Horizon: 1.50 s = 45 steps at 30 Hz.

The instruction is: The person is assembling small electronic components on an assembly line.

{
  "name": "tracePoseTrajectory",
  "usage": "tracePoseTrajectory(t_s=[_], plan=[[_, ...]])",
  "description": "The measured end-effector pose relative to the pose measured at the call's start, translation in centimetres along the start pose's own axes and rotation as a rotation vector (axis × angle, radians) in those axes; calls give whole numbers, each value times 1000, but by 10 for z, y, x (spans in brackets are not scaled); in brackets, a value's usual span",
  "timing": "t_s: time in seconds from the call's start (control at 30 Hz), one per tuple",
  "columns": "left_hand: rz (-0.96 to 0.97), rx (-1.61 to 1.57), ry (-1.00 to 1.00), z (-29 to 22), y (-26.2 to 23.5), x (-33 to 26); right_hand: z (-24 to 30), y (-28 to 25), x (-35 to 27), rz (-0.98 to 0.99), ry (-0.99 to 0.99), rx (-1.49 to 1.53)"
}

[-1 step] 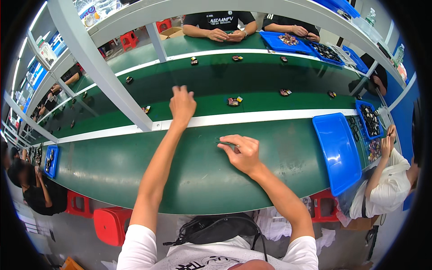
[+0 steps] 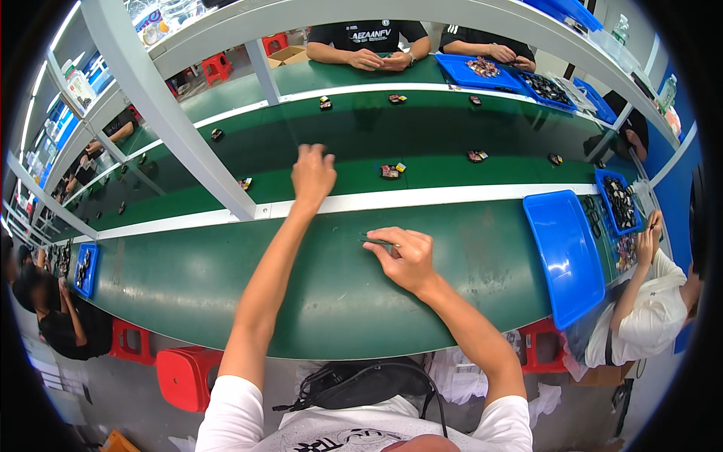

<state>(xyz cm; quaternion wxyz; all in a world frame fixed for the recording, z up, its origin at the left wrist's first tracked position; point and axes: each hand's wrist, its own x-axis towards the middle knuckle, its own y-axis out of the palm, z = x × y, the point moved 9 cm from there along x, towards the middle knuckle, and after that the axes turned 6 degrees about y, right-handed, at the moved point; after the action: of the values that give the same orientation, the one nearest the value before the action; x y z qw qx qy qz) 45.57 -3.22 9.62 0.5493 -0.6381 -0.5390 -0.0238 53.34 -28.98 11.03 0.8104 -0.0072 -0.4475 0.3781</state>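
Slim, dark tweezer-like tool point(image 2: 381, 242) in right hand point(image 2: 409, 258)

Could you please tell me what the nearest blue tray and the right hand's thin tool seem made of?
Blue tray: probably plastic, smooth and glossy, given its rounded corners and bright reflections. Thin tool in the right hand: possibly dark-finished metal, given its slender form, though too small to confirm.

I have room over the central worktop point(image 2: 331, 301), a slanted post point(image 2: 165, 113) blocking upper left, a blue tray point(image 2: 566, 260) right.
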Motion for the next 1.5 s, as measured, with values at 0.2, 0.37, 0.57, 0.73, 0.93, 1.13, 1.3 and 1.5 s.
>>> tracePoseTrajectory(t_s=[0.2,0.37,0.57,0.73,0.93,1.13,1.3,1.5], plan=[[486,-710,-342,-37,100,-15,-2,3,-6,23,3,5],[541,-602,-344,-41,114,-12,-5,5,-7,39,20,6],[340,-360,-93,-33,99,-11,-2,2,-7,-3,-31,83],[267,-623,-224,-27,73,-37,-30,-1,-11,8,234,131],[414,-711,-298,-48,-6,-104,-66,5,-20,-14,639,492],[427,-846,-362,-54,-23,-149,-67,13,-27,42,681,572],[395,-940,-306,-55,-21,-151,-62,17,-24,24,622,489],[352,-937,-257,-55,-25,-150,-65,16,-23,54,620,393]])
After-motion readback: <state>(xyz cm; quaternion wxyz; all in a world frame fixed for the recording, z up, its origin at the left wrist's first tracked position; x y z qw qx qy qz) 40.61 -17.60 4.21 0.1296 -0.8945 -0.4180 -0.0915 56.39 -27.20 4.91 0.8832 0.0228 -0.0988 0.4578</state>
